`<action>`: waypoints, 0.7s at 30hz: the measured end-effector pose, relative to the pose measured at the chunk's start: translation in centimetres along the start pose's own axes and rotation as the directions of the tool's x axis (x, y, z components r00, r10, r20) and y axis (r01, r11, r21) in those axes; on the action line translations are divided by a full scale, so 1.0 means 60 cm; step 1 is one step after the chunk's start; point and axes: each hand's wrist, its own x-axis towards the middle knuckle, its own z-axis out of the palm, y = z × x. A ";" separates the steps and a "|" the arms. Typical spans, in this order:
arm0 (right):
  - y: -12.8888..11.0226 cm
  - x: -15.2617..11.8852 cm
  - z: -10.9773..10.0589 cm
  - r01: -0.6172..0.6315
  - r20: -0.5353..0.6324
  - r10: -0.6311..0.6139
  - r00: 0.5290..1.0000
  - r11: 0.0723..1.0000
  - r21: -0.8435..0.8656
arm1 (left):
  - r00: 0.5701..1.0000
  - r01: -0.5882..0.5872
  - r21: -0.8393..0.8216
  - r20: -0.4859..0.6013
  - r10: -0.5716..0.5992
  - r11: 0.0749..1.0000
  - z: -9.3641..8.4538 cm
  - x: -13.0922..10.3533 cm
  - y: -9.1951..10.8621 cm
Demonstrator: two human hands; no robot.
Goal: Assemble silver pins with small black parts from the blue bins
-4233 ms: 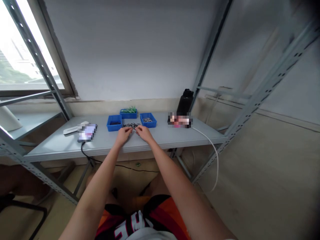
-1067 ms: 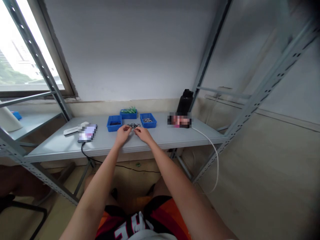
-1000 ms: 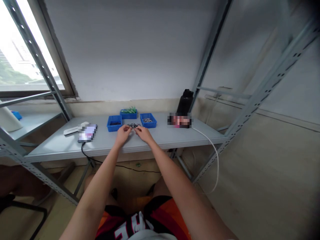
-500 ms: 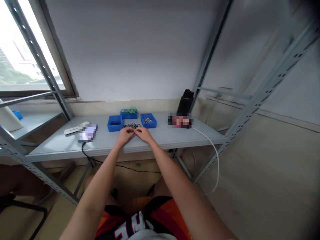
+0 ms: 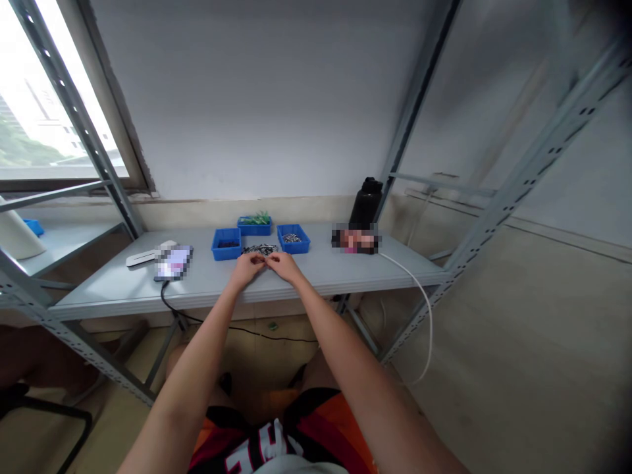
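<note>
Left hand point(image 5: 244, 268) and right hand point(image 5: 286, 265) were together at the fingertips; I couldn't tell what they pinched. Parts point(image 5: 261, 249) lay just beyond, between bins point(image 5: 226, 254). Light, steady pinch probably suited their size.

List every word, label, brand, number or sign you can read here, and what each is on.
No text can be read with certainty.
Clothing: large white lettering, partly hidden and distorted; unreadable.
Phone at left, cabled item at right: pixelated, unreadable.
Blue bins, black bottle: no lettering visible.
</note>
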 end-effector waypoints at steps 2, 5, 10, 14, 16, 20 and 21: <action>0.001 0.000 0.000 0.003 0.002 -0.003 1.000 1.000 0.000 | 1.000 0.006 0.003 0.002 -0.006 1.000 -0.001 0.000 0.000; 0.004 0.002 0.001 0.003 -0.005 -0.003 1.000 1.000 0.009 | 1.000 0.003 -0.006 0.003 -0.003 1.000 -0.001 -0.001 0.001; 0.007 0.002 0.002 -0.004 -0.013 0.005 1.000 1.000 0.022 | 1.000 -0.014 -0.007 0.000 0.014 1.000 0.000 -0.001 -0.002; -0.002 -0.002 0.002 0.014 -0.050 -0.013 0.999 1.000 0.024 | 1.000 -0.013 0.037 0.000 0.013 0.999 0.001 0.000 -0.009; -0.008 -0.005 0.003 0.027 -0.043 -0.027 0.999 0.999 0.017 | 1.000 -0.005 0.074 0.000 0.004 0.997 0.002 -0.001 -0.012; -0.012 -0.007 0.006 0.036 -0.011 -0.036 0.999 0.998 -0.052 | 0.999 0.000 0.140 0.032 -0.005 0.990 0.003 -0.002 -0.012; -0.010 -0.006 0.006 0.045 -0.019 -0.046 0.999 0.997 -0.067 | 0.999 0.000 0.149 0.038 -0.006 0.989 0.003 -0.003 -0.011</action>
